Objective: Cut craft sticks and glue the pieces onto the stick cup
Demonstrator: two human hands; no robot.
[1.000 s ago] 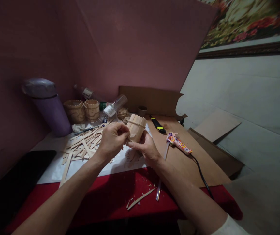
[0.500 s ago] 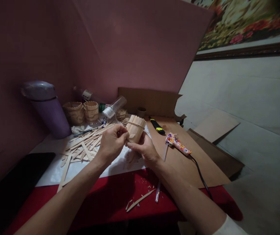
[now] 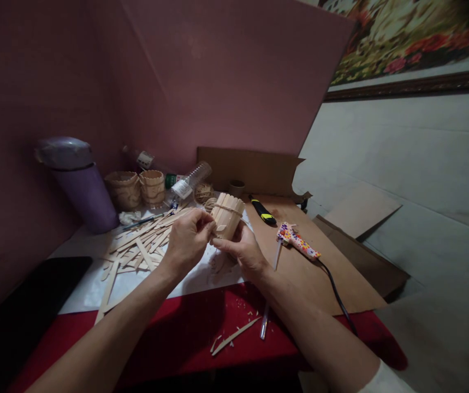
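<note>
The right hand [image 3: 247, 252] apparently still holds the stick-sided cup [image 3: 226, 217] unmoved.

The pale, round wooden cup [image 3: 226, 219] looks matt (its brown twine band [image 3: 230, 209], rough); behind it lies a glossy, clear plastic bottle [image 3: 193, 179].

lidded purple tumbler [image 3: 83, 192], framed floral picture [image 3: 414, 46]

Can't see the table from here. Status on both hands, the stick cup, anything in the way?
Right hand holding cup; left hand pinching by its lower side. Twine around cup's upper part. Loose sticks beside left hand, apparently not blocking.
</note>
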